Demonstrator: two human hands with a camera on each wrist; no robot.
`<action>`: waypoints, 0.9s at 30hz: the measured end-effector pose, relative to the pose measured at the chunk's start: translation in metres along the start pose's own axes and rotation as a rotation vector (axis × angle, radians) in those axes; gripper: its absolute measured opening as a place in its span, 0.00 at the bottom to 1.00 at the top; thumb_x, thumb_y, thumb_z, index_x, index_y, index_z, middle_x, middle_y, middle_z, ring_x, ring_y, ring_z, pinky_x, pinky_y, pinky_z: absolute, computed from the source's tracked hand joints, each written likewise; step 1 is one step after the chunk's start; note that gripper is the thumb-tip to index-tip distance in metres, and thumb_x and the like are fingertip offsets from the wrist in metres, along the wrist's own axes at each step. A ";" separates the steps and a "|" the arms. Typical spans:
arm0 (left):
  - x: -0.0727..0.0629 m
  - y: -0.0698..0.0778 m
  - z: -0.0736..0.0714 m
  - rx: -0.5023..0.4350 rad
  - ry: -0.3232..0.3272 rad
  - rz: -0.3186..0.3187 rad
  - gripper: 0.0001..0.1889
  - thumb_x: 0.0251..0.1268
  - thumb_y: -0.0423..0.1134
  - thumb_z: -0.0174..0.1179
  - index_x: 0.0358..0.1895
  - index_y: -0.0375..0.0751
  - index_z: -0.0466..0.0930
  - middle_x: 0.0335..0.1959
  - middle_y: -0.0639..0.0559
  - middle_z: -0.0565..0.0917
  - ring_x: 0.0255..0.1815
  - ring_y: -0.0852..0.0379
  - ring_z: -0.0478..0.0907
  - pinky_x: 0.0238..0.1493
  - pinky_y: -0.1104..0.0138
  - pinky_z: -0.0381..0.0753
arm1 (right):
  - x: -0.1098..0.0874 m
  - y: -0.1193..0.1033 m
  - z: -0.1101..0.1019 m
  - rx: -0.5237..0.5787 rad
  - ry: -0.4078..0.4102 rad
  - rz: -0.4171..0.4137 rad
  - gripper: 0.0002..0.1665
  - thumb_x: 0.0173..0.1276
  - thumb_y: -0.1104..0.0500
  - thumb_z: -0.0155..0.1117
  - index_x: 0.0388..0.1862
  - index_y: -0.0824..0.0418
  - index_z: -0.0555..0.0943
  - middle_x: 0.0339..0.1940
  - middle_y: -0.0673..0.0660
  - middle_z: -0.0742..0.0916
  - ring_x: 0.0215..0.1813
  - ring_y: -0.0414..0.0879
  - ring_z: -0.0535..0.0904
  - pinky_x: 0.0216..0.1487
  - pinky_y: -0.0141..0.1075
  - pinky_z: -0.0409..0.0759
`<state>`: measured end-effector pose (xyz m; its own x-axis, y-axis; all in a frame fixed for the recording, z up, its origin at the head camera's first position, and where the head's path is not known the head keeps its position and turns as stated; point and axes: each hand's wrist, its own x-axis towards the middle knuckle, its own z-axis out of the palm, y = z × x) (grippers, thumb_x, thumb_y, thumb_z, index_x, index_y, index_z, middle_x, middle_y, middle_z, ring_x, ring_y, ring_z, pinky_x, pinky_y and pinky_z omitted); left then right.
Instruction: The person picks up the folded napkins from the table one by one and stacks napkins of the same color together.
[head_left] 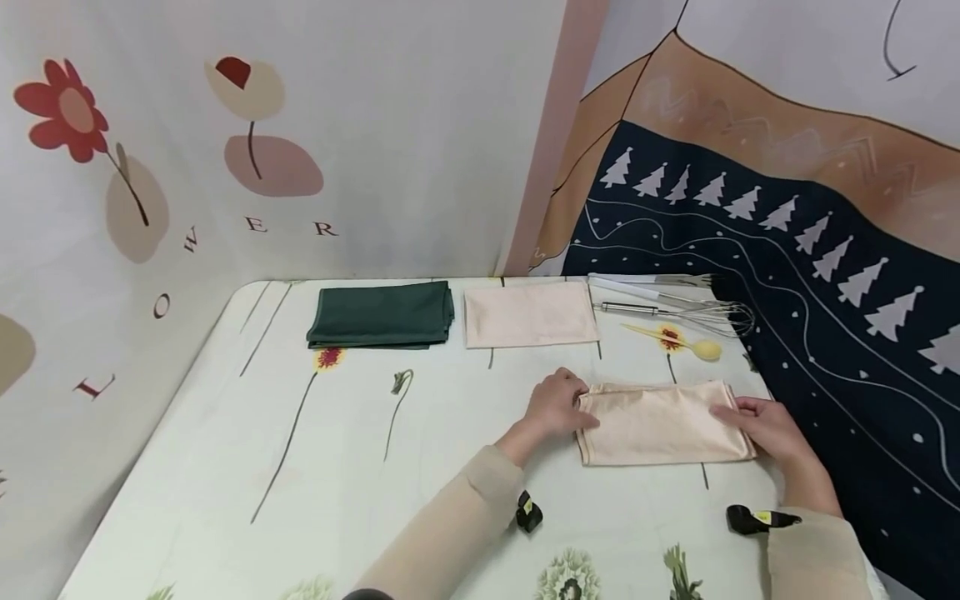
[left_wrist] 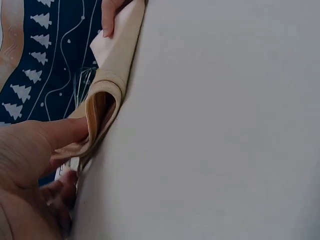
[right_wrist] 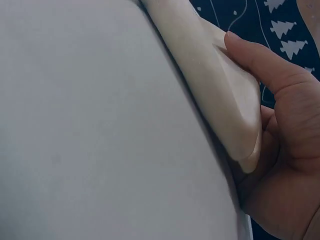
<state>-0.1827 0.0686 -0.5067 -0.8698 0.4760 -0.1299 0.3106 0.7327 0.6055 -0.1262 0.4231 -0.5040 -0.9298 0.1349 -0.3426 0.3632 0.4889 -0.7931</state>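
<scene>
2 plain beige sleeves (head_left: 450, 523), 2 small black wrist cameras (head_left: 741, 520), yellow markings (head_left: 763, 517) on each

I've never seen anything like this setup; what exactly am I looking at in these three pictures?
There is no robot here, just a person working bare-handed. The wide picture is taken from the person's head, looking forward and down; the two close ones are taken from the wrists. On the flower-printed surface lie a folded dark green cloth, a folded pale pink cloth, a whisk and a yellow spoon. The left hand and right hand hold opposite ends of another pink cloth, also folded.
</scene>
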 end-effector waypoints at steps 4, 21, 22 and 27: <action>0.002 -0.004 -0.002 -0.107 -0.008 0.007 0.23 0.57 0.49 0.75 0.54 0.46 0.85 0.46 0.56 0.82 0.48 0.58 0.77 0.59 0.61 0.73 | 0.000 -0.001 0.000 0.071 0.005 0.004 0.28 0.70 0.46 0.70 0.54 0.68 0.78 0.30 0.40 0.84 0.31 0.35 0.81 0.32 0.33 0.83; -0.023 0.008 0.006 -0.452 0.058 -0.068 0.34 0.71 0.48 0.64 0.75 0.42 0.63 0.43 0.49 0.84 0.32 0.60 0.79 0.40 0.67 0.79 | 0.003 0.004 0.002 0.068 -0.050 -0.012 0.43 0.72 0.47 0.67 0.68 0.80 0.66 0.32 0.40 0.86 0.33 0.36 0.84 0.35 0.34 0.85; -0.025 0.007 0.007 -0.495 0.072 -0.093 0.34 0.71 0.48 0.64 0.75 0.41 0.63 0.46 0.46 0.85 0.36 0.58 0.81 0.44 0.65 0.81 | 0.003 0.004 0.002 0.078 -0.053 -0.013 0.42 0.72 0.48 0.67 0.68 0.80 0.68 0.32 0.40 0.87 0.33 0.37 0.84 0.35 0.34 0.85; -0.028 0.003 0.013 -0.713 0.125 -0.224 0.31 0.69 0.44 0.66 0.70 0.34 0.69 0.53 0.44 0.86 0.54 0.52 0.83 0.56 0.61 0.81 | 0.000 0.005 0.002 0.151 -0.073 -0.028 0.31 0.73 0.51 0.67 0.63 0.73 0.75 0.32 0.41 0.88 0.34 0.38 0.86 0.35 0.35 0.86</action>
<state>-0.1522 0.0642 -0.5116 -0.9332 0.2629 -0.2450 -0.1648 0.2928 0.9419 -0.1246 0.4237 -0.5087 -0.9350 0.0576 -0.3500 0.3468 0.3555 -0.8679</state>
